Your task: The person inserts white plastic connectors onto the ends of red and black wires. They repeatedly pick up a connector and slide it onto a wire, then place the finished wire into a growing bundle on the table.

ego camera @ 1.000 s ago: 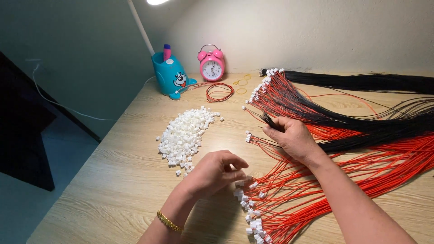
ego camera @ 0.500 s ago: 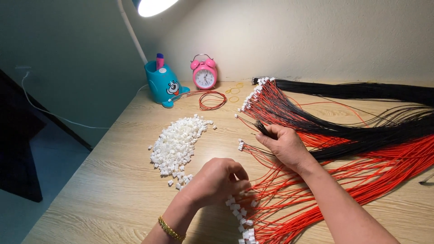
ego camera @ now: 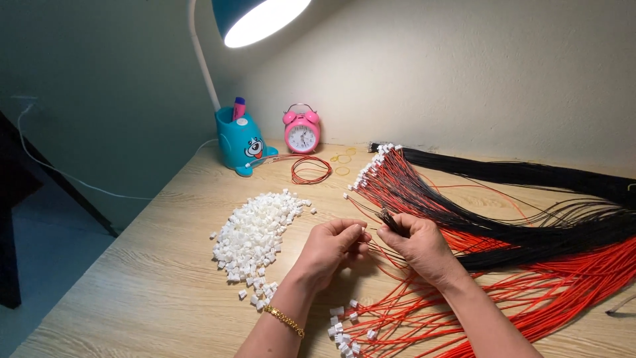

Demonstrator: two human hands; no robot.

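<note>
My left hand (ego camera: 329, 248) is pinched shut at the fingertips on a small piece that looks like a white connector. It nearly touches my right hand (ego camera: 422, 248). My right hand grips the dark ends of a few wires (ego camera: 389, 221) between thumb and fingers. Both hands hover over the desk, at the left edge of a broad bundle of red and black wires (ego camera: 503, 225). A pile of small white connectors (ego camera: 255, 232) lies just left of my left hand. Red wires fitted with white connectors (ego camera: 350, 328) lie below the hands.
At the back of the wooden desk (ego camera: 146, 292) stand a blue pen holder (ego camera: 240, 142), a pink alarm clock (ego camera: 301, 130) and a lit desk lamp (ego camera: 258, 20). A coil of red wire (ego camera: 310, 170) and some rubber bands (ego camera: 342, 164) lie near the clock. The desk's left edge drops off.
My left hand has risen from the connector-tipped wires low on the desk and met my right hand. The view has tilted up, showing the lamp.
</note>
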